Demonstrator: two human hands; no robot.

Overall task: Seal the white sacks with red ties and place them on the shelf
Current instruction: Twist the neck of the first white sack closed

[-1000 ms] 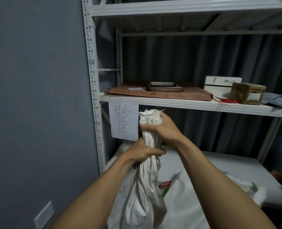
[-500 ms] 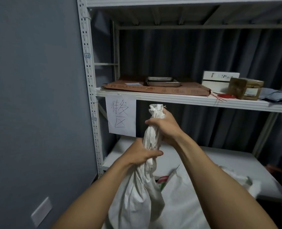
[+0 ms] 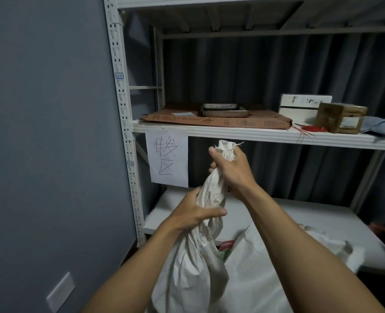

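A white woven sack [image 3: 191, 274] stands upright in front of me, its neck gathered and twisted. My right hand [image 3: 232, 170] grips the top of the neck, just below the frayed mouth. My left hand [image 3: 196, 213] grips the neck lower down, above the full body of the sack. A bundle of red ties [image 3: 311, 128] lies on the middle shelf [image 3: 254, 134] at the right, apart from both hands. A second white sack [image 3: 254, 279] sits open to the right, behind my right forearm.
On the middle shelf lie a flat cardboard box [image 3: 220, 119] with a metal tray [image 3: 224, 109] on it, a white box [image 3: 304, 105] and a brown box [image 3: 341, 117]. A handwritten paper sign [image 3: 167, 159] hangs from the shelf edge. The lower shelf [image 3: 300, 213] is white. A grey wall is at the left.
My right hand has slid up the sack's neck and turned, so the thumb now points up-left. The left hand keeps its hold lower down. The view dropped slightly.
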